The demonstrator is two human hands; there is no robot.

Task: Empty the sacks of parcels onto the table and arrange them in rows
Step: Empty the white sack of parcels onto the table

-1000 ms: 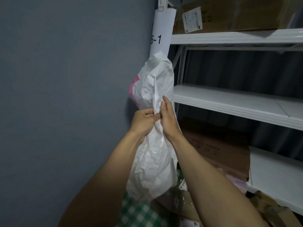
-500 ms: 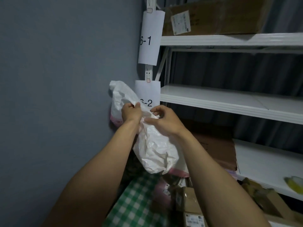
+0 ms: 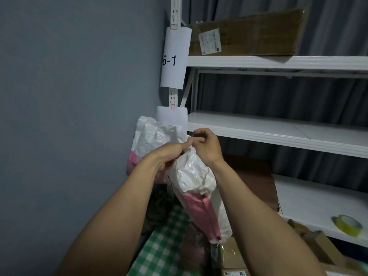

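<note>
Sack: held up over the desk — likely to shake it empty.
Left hand, right hand: both gripping its crumpled cloth.

A white paper sheet curled round the white perforated metal shelf upright is showing "6-1" in large black characters, and this is the only writing coming through clearly. A second white paper sheet is hanging lower on the same upright. The white and pink woven plastic sack is covering its lower part, hiding any characters there. A white shipping label is sitting on the long brown cardboard box on the top shelf, its print too small to read. Another printed label is showing on a small brown carton at the bottom edge, also illegible.
</note>
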